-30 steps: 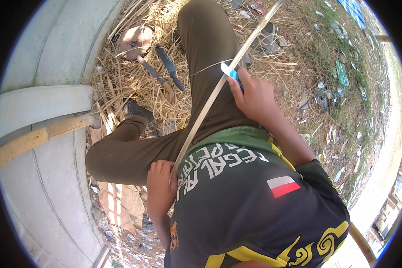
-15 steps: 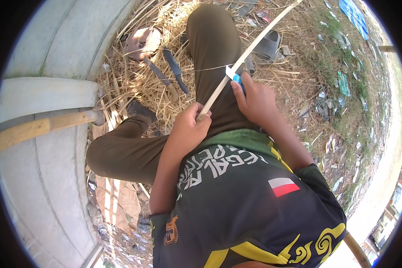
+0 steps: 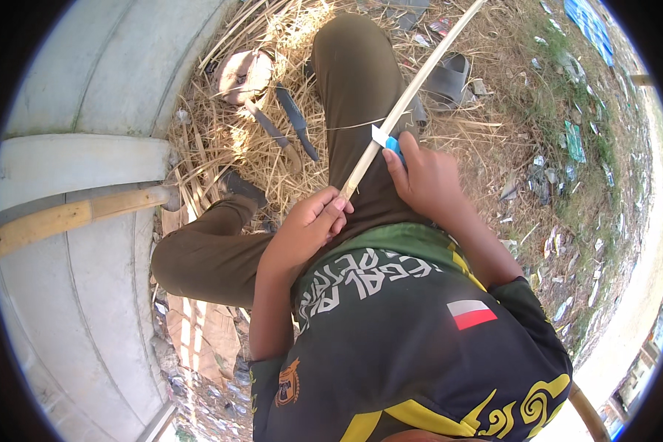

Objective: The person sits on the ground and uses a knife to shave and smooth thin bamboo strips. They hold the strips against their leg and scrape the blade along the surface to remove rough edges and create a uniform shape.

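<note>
A long, narrow pale strip [image 3: 411,94], which looks like split bamboo, slants across my raised leg and runs out past the top edge. My left hand [image 3: 309,227] is closed round its near end, close to my waist. Further along the strip, my right hand [image 3: 429,178] grips a blue-handled cutter knife [image 3: 393,146]. Its short, bright blade lies against the strip, with the thumb and fingers wrapped on the handle. A thin fibre or shaving [image 3: 357,127] sticks out sideways beside the blade.
Straw-like shavings [image 3: 272,177] cover the ground beyond my folded leg. A dark-bladed knife [image 3: 296,120], another long-bladed tool [image 3: 272,134] and a round block [image 3: 244,76] lie there. A grey sandal [image 3: 447,81] is right of my knee. A pale wall [image 3: 74,295] and bamboo pole [image 3: 81,219] stand left.
Both hands have shifted slightly toward my waist, and the strip has moved down and left with them. The blade still rests on it. The whole view has tilted a little.
</note>
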{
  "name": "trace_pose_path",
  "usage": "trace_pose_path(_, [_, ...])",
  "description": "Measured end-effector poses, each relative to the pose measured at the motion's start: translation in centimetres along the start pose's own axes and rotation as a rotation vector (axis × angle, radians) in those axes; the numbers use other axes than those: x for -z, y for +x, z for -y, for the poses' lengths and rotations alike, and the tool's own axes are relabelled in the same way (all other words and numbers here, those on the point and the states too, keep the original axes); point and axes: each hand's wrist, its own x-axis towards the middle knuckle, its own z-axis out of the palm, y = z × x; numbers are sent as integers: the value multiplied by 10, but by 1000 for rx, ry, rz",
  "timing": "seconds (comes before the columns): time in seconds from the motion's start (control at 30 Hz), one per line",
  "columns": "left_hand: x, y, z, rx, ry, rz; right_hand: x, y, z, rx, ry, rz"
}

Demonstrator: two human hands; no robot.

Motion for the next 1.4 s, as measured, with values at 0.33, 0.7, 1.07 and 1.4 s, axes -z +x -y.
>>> trace_pose_path(0.33, [-30,54,-4,-302,217,-184,11,6,-9,157,-38,102])
trace_pose_path(0.7, [-35,58,-10,-303,251,-256,11,5,-12,174,-55,110])
trace_pose_path(1.07, [-29,28,1,-238,255,-253,-1,-3,2,118,-211,54])
trace_pose_path(1.4, [-27,4,8,-184,275,-258,-8,-8,6,166,-263,-13])
